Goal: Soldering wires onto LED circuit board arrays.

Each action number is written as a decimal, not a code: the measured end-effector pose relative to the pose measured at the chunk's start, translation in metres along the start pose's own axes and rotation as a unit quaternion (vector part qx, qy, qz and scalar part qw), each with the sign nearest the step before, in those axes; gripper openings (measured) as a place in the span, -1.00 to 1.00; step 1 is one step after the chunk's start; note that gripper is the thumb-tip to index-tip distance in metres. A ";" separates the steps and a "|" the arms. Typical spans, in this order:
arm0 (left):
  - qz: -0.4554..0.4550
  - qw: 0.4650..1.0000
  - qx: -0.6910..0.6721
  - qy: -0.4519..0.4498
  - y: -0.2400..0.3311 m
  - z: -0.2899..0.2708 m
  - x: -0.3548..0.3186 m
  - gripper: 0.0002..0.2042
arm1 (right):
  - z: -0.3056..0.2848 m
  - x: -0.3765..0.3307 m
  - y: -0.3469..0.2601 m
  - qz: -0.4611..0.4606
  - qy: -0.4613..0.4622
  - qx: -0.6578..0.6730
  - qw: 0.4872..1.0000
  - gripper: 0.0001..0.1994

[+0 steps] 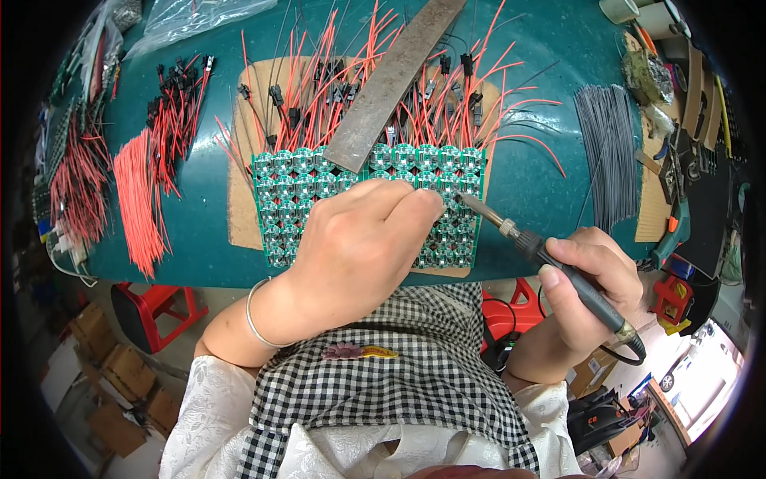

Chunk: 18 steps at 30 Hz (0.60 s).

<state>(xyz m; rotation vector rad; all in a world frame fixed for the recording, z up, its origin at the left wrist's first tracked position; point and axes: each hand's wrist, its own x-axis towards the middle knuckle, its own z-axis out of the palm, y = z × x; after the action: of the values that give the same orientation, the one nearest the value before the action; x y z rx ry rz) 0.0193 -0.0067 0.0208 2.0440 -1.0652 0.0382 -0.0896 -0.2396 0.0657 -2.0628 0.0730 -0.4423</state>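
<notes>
A panel of small green circuit boards [275, 214] lies before me in rows, with red and black wires fanning out past its far edge. In my right hand [594, 279] is a soldering iron [531, 242], gripped like a pen, its tip over the panel's right part; whether it touches cannot be told. My left hand [363, 231] is closed above the middle of the panel, thumb and fingers pressed together; what they pinch, if anything, is hidden. A flat metal bar [391, 84] rests slantwise across the wires and the panel's far edge.
Brown cardboard [243, 209] lies beneath the panel on the green table [527, 188]. Bundled red wires [137, 199] and connector leads [179, 104] sit left; a bundle of dark grey wires [608, 152] lies right. Tools crowd the far right edge. Red stools [163, 311] stand below.
</notes>
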 end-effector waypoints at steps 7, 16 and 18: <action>-0.002 1.000 0.010 -0.005 -0.001 0.004 0.001 -0.80 | 0.001 0.005 -0.004 -0.019 -0.020 -0.004 1.000 -0.73; -0.020 0.999 -0.020 0.023 0.007 -0.012 -0.006 -0.82 | -0.022 -0.019 0.012 -0.035 0.041 0.063 0.997 -0.71; -0.010 1.000 -0.024 -0.011 0.008 -0.014 -0.008 -0.81 | -0.023 -0.028 0.008 -0.037 0.040 0.057 0.997 -0.72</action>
<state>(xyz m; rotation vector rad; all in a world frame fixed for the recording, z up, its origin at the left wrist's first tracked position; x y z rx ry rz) 0.0127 0.0061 0.0327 2.0167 -1.0488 -0.0194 -0.1229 -0.2564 0.0615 -1.9404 0.0184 -0.5630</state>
